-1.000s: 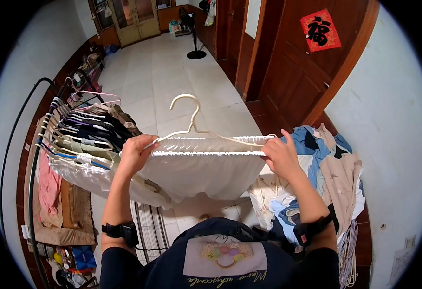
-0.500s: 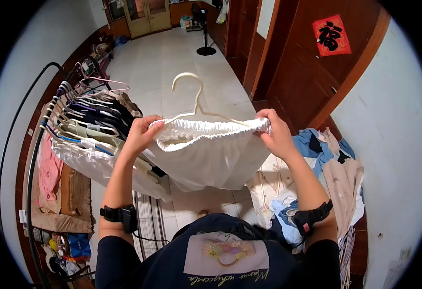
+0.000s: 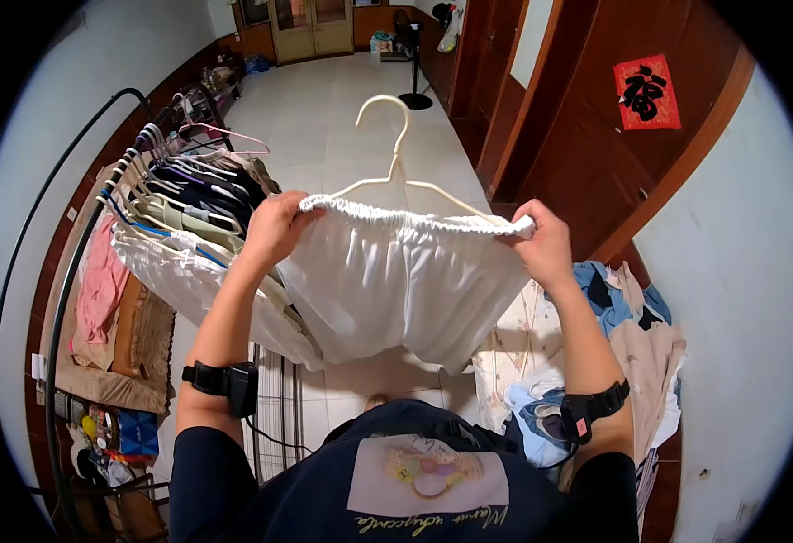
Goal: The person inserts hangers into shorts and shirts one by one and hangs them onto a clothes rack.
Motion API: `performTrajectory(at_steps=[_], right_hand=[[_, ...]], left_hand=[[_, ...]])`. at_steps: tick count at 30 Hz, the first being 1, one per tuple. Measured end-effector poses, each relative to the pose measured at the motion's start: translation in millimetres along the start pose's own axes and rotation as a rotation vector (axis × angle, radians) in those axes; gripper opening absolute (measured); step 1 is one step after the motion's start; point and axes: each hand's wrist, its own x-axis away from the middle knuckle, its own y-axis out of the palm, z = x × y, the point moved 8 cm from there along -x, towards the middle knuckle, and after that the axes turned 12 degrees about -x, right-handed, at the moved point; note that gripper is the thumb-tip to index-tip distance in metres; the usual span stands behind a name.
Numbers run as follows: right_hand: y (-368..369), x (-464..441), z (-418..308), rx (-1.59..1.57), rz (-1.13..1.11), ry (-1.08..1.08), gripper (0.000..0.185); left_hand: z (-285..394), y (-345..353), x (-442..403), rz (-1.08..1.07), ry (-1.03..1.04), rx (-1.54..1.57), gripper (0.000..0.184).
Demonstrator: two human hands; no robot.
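Note:
White elastic-waist shorts (image 3: pixel 396 290) hang spread between my two hands, a gathered seam running down their middle. My left hand (image 3: pixel 279 226) grips the left end of the waistband, and my right hand (image 3: pixel 541 242) pinches the right end. A cream-coloured hanger (image 3: pixel 397 172) sits inside the waistband, its hook standing up above the shorts. The hanger's lower parts and ends are hidden by the fabric and my fingers.
On the left, a black clothes rack (image 3: pixel 66 271) holds several garments on hangers (image 3: pixel 188 181). A heap of clothes (image 3: pixel 641 335) lies at the right. Farther off stand a black fan (image 3: pixel 414 63) and brown doors (image 3: pixel 613 118).
Both hands have raised the shorts and hanger slightly. The waistband, which gaped open before, is now stretched flatter, with the front facing me. The view has shifted a little.

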Motion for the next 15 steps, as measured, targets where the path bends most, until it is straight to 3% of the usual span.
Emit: performTrajectory(at_steps=[3, 4, 6, 7, 9, 11, 12, 13, 15], right_hand=[[-28, 3, -69, 0.089, 0.163, -0.241, 0.028], [-35, 11, -89, 0.097, 0.213, -0.322, 0.028], [-31, 41, -88, 0.153, 0.213, -0.442, 0.031], [-20, 61, -55, 0.200, 0.165, -0.488, 0.035], [29, 99, 80, 0.194, -0.299, 0.062, 0.037], [47, 125, 112, 0.237, -0.507, 0.287, 0.034], [30, 112, 102, 0.173, -0.267, 0.054, 0.031], [24, 94, 84, 0.074, -0.264, 0.097, 0.027], [16, 63, 44, 0.043, -0.247, 0.070, 0.020]], left_hand=[[32, -57, -8, 0.249, 0.044, -0.076, 0.013], [51, -79, -1, 0.431, 0.161, -0.197, 0.013], [60, -80, 42, 0.761, 0.190, -0.312, 0.015], [44, -32, 69, 0.632, 0.048, -0.416, 0.018], [5, 89, 118, -0.238, -0.123, -0.147, 0.030], [-8, 129, 146, -0.754, -0.233, 0.075, 0.029], [-6, 112, 123, -0.483, -0.316, 0.100, 0.023], [-19, 102, 110, -0.462, -0.368, 0.093, 0.018], [0, 57, 68, -0.225, -0.172, 0.273, 0.008]])
